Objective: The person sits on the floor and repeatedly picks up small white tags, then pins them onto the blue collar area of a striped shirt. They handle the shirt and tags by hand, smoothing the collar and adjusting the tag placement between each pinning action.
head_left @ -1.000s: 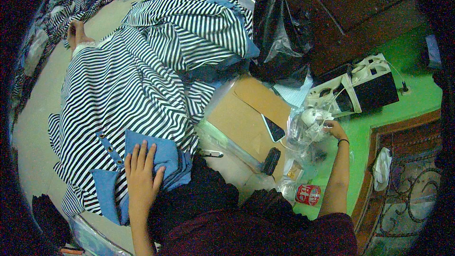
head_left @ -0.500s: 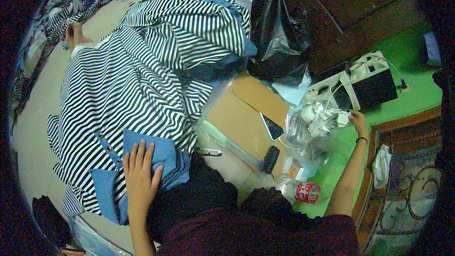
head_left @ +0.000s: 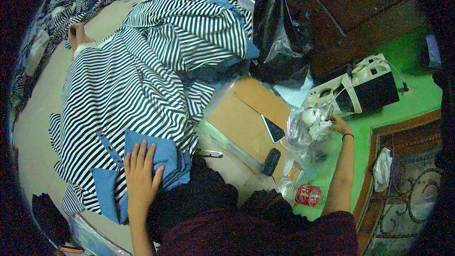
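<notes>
My left hand lies flat with fingers spread on a folded blue cloth piece, part of a black-and-white striped garment. Near the hand, the garment has a blue strip with metal snaps. Out to the right, my right hand has bent fingers pinching a crumpled white scrap at the edge of a clear plastic bag. The bag holds more white crumpled pieces. The fingertips are partly hidden among them.
A brown cardboard sheet bears a phone and a small black object. Beyond stand a black plastic bag and a white-and-black device. A red-labelled bottle lies near my right arm. More striped cloth heaps far left.
My right hand has moved left and slightly down, bringing the white scrap in toward the clear bag. My left hand stays on the blue cloth. The view has shifted slightly.
</notes>
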### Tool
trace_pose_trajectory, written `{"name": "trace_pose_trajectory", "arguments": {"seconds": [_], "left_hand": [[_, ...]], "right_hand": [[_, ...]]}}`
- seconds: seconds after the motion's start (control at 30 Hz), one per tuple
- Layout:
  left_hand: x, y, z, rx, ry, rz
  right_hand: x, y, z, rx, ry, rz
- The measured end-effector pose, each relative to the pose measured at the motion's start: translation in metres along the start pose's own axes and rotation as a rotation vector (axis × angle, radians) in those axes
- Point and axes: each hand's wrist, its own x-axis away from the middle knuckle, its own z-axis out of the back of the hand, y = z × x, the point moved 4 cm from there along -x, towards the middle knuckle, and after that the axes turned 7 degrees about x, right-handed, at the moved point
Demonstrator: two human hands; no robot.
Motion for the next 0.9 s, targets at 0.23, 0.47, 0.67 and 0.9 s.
{"name": "trace_pose_trajectory", "arguments": {"seconds": [0.23,0.47,0.67,0.9], "left_hand": [[0.0,0.001,0.0,0.006,-0.012,0.004],[0.001,0.0,0.001,0.012,-0.01,0.003],[0.0,0.001,0.002,0.01,-0.011,0.002],[0.0,0.001,0.002,0.017,-0.015,0.006]], "right_hand": [[0.0,-0.001,-0.028,-0.161,-0.073,-0.05],[0.008,0.004,-0.021,-0.248,-0.034,-0.141],[0.021,0.008,0.03,-0.051,0.328,-0.097],[0.028,0.03,0.074,-0.034,0.393,-0.158]]}}
